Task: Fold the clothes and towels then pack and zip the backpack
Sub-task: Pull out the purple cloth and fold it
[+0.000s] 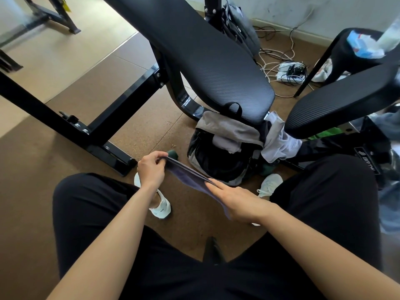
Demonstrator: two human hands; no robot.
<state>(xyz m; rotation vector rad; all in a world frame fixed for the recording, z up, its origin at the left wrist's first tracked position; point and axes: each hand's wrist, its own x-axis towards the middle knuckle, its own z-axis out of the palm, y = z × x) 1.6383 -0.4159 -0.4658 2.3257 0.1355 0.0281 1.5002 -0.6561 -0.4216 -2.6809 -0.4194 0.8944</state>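
A folded purple-grey towel stretches between my hands above the floor, in front of my knees. My left hand pinches its far left end with curled fingers. My right hand lies along the near end with straight fingers on top; the thumb is hidden beneath. Just beyond the towel stands the open grey and black backpack on the floor, under the end of a bench. A light folded garment lies inside its mouth. A white cloth hangs beside the bag on the right.
Two black padded benches slope over the bag. A black steel frame runs across the floor at left. Cables and a power strip lie at the back wall. My white shoes rest on the cork floor.
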